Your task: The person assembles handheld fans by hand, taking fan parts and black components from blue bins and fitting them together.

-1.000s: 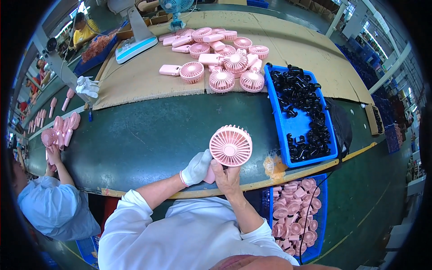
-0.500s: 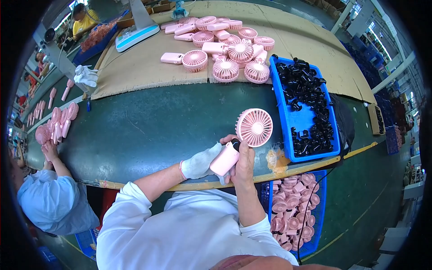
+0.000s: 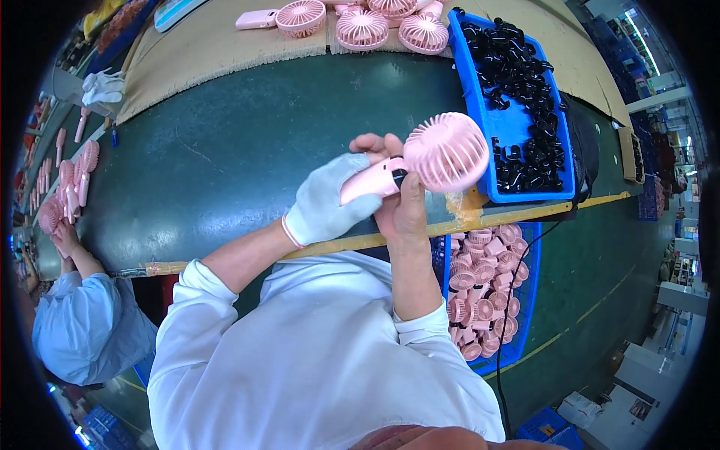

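Note:
A pink handheld fan (image 3: 448, 152) is tilted above the near edge of the bench, its round grille to the right. My left hand (image 3: 324, 199), in a grey-white glove, is closed around the fan's handle. My bare right hand (image 3: 407, 214) grips the fan at its neck, the thumb beside a small black piece (image 3: 400, 178) seated there. Some right-hand fingers are hidden behind the fan. Just right of the grille stands a blue tray (image 3: 510, 124) holding many black plastic pieces (image 3: 517, 67).
More pink fans (image 3: 361, 30) lie on cardboard (image 3: 225, 56) at the back. Below the bench edge, a blue crate (image 3: 529, 300) holds fans; a black cable (image 3: 504, 330) hangs across it. At the left, a co-worker in light blue (image 3: 94, 322) handles fans. A white glove (image 3: 103, 87) hangs beyond.
The fan has turned from grille-face-on to tilted, its handle now more level. My left hand has wrapped further round the handle. The whole view has shifted, so the bench appears higher.

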Demonstrator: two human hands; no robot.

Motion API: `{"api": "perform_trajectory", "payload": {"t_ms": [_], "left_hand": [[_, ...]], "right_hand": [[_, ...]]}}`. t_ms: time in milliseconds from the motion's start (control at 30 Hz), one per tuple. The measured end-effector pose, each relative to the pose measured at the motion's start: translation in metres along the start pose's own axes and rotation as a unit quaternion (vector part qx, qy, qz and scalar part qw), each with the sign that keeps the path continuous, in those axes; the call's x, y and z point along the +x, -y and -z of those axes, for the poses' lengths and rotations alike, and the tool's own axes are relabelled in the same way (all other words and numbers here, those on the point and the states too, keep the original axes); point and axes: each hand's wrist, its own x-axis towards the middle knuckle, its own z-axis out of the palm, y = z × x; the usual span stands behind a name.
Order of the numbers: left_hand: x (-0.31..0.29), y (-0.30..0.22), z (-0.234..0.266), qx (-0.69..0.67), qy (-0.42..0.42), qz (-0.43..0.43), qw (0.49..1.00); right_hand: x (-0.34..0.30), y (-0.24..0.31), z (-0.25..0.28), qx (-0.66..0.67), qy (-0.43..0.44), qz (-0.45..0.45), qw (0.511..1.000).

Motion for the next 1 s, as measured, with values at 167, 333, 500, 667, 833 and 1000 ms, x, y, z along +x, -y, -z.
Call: {"api": "perform_trajectory", "payload": {"t_ms": [167, 333, 500, 667, 833, 1000], "left_hand": [[-0.003, -0.013, -0.002, 0.153, -0.023, -0.037, 0.987], [-0.005, 0.001, -0.006, 0.142, 0.009, -0.058, 0.988], [0.002, -0.006, -0.001, 0.161, 0.056, -0.078, 0.982], [-0.007, 0.010, 0.003, 0.077, 0.064, -0.136, 0.986], [0.014, -0.003, 0.040, 0.193, 0.070, -0.132, 0.970], [0.075, 0.047, 0.088, 0.340, -0.022, -0.059, 0.938]], "right_hand": [[-0.006, -0.002, -0.003, 0.088, -0.012, -0.006, 0.996], [-0.004, -0.002, 0.006, 0.085, -0.027, 0.010, 0.996], [0.002, 0.003, 0.010, 0.143, -0.052, 0.022, 0.988], [-0.022, 0.036, 0.033, -0.075, 0.081, 0.049, 0.993], [-0.105, 0.101, 0.085, -0.208, 0.192, -0.020, 0.959], [-0.211, 0.133, 0.149, -0.494, -0.140, -0.203, 0.834]]}}
